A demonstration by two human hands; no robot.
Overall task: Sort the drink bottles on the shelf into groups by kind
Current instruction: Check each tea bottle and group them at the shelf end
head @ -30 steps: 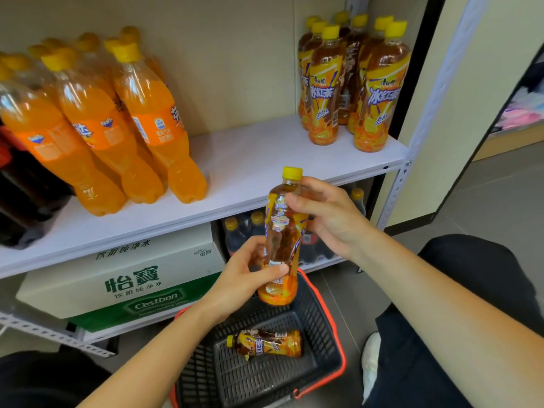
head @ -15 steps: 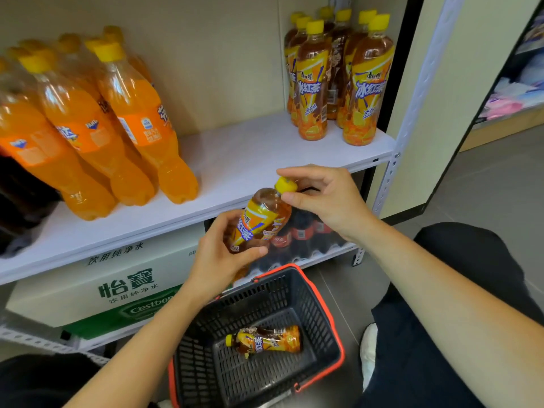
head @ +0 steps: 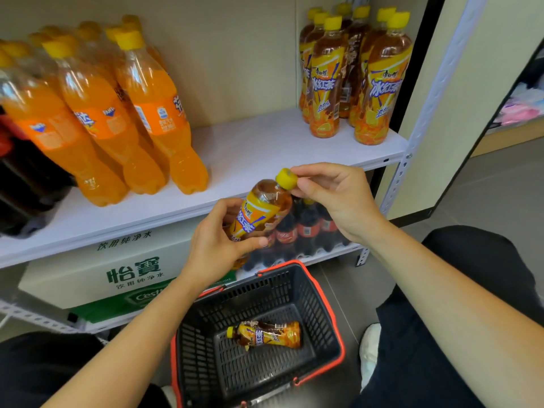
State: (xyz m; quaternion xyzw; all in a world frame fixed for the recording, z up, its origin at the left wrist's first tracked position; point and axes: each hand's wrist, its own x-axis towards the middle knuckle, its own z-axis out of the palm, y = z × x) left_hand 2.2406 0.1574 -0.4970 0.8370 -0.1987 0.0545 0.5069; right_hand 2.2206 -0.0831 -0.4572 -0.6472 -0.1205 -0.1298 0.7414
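Note:
I hold an iced tea bottle (head: 262, 207) with a yellow cap, tilted toward the upper right, in front of the white shelf (head: 265, 148). My left hand (head: 215, 245) grips its lower body. My right hand (head: 332, 195) pinches the cap and neck. Several matching iced tea bottles (head: 353, 75) stand at the shelf's right end. Several orange soda bottles (head: 117, 113) stand on the left. Another iced tea bottle (head: 266, 334) lies on its side in the black basket (head: 323, 304) below.
Dark cola bottles (head: 300, 231) sit on the lower shelf behind my hands, next to a white and green water carton (head: 117, 272). More dark bottles (head: 20, 184) fill the shelf's far left. A perforated shelf post (head: 412, 136) stands on the right. My knees flank the basket.
The held bottle went from upright to tilted, its cap leaning right. My right hand shifted from the bottle's upper body up to its cap. The view moved slightly.

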